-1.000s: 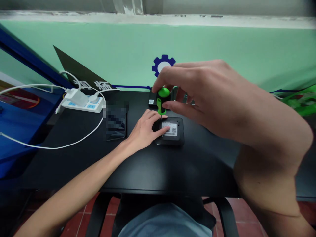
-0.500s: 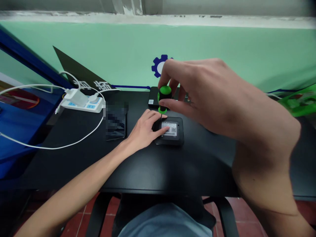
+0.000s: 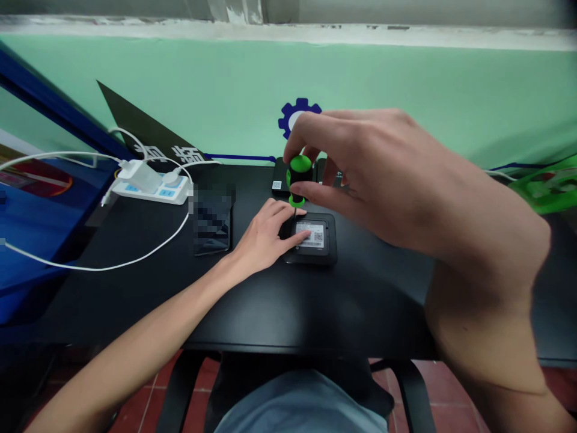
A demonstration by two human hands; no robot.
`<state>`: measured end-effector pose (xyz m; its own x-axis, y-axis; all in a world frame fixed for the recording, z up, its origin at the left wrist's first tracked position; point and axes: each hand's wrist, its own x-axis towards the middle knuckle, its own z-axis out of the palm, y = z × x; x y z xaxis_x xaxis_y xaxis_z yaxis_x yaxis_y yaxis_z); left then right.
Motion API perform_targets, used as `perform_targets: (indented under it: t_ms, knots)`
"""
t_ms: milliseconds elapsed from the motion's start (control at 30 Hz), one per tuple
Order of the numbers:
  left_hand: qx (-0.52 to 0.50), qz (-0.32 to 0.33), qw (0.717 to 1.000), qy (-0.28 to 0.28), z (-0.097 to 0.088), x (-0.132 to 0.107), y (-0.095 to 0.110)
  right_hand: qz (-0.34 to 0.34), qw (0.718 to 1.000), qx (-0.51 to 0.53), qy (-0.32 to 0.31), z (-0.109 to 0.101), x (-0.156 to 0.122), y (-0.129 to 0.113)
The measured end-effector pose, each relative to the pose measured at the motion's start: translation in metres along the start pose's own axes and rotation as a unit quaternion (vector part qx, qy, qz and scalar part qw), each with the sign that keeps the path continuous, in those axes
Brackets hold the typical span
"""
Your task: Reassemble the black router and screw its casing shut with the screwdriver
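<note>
Right grip (image 3: 360, 180) shut on green screwdriver (image 3: 300, 179), tip unclear, left hand (image 3: 264, 234) on black device (image 3: 311, 252)

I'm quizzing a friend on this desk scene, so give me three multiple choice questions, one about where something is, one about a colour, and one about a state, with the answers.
1. Where does the left hand rest?
A) On the power strip
B) On the black device
C) On the phone

2. What colours is the handle of the screwdriver?
A) Green and black
B) Red and white
C) Blue and yellow

3. What state is the screwdriver in?
A) Lying flat on the desk
B) Hanging from a cable
C) Upright in the right hand

Answers:
1. B, the left hand lies over the left side of the black device.
2. A, the handle has green ends and a black middle.
3. C, the right hand pinches the handle above the black device.
</note>
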<state>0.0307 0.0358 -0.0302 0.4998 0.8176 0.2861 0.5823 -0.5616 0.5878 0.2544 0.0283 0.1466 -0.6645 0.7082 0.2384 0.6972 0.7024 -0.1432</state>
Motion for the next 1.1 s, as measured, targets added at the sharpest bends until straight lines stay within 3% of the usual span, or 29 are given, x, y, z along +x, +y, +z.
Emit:
perform_targets:
  t_ms: [367,1100]
  knots:
    - [0.012,0.005,1.0,0.001,0.0003,-0.0009,-0.0026,-0.02,1.0,0.023,0.002,0.001,0.0002,0.0021]
    - [0.013,0.014,1.0,0.003,0.0005,0.0003,-0.0006,0.018,1.0,0.01,0.001,0.0023,-0.0005,0.0039]
